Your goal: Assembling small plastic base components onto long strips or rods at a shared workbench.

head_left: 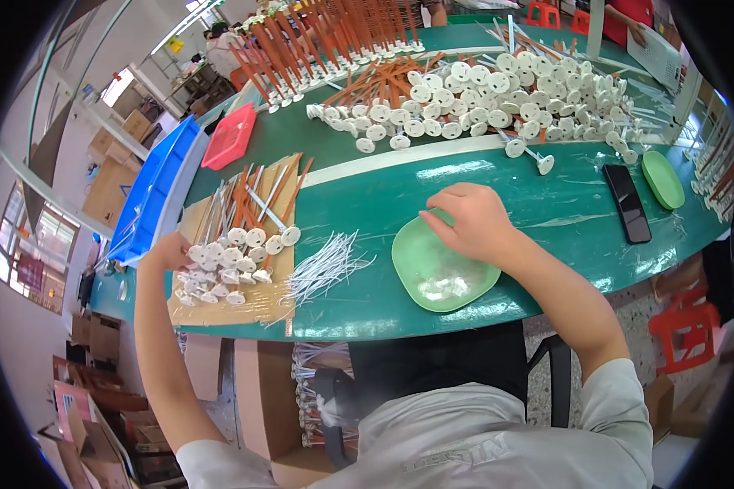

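My left hand is at the left edge of a pile of white disc-headed sticks. Its fingers are bent together against the nearest discs, and what is between them is hidden. The sticks, some brown and some silvery, lie on a cardboard sheet. My right hand is over the far rim of a light green dish, palm down, with thumb and fingers curled. Whether it pinches a small piece or the rim does not show. A bundle of thin white twist ties lies between cardboard and dish.
A large heap of white disc-headed sticks covers the far table, with upright brown ones behind. A blue tray and red tray stand left. A phone and small green dish lie right. Other people are beyond.
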The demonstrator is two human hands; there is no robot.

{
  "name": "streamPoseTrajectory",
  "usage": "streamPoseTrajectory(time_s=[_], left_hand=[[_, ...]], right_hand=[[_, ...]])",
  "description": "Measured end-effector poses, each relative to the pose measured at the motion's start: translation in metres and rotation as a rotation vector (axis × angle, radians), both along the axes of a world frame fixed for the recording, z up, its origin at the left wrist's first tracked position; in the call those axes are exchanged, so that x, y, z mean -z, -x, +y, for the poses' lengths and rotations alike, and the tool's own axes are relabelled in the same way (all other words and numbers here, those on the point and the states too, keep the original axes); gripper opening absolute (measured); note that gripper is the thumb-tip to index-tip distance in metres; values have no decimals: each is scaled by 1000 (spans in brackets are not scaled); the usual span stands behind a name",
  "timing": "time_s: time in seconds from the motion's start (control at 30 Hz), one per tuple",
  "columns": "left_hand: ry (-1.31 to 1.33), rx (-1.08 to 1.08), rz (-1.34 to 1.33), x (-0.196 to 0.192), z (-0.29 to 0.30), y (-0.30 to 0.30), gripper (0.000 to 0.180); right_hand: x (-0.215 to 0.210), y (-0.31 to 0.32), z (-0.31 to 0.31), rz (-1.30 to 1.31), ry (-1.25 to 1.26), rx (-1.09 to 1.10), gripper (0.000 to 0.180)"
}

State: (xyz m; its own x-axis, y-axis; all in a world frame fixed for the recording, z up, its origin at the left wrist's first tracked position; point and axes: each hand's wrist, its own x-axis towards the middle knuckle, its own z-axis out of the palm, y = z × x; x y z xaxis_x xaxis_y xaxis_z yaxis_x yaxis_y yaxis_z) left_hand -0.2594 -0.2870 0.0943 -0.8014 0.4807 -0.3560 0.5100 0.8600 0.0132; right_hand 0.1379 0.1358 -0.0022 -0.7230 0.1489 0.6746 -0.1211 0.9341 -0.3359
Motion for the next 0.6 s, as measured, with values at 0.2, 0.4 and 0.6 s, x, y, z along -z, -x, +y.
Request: streamPoseTrajectory(time_s=[0.2, 0.4, 0.6], left_hand=[[302, 109, -39, -39, 62, -13, 38], [79, 499, 531, -54, 209, -52, 40], [-537, 526, 642, -1, 352, -107, 43]], right_hand=[[2, -2, 1, -73, -8, -5, 14], [5, 1, 4, 43, 41, 15, 9], [-9, -1, 9, 61, 41, -30, 4]])
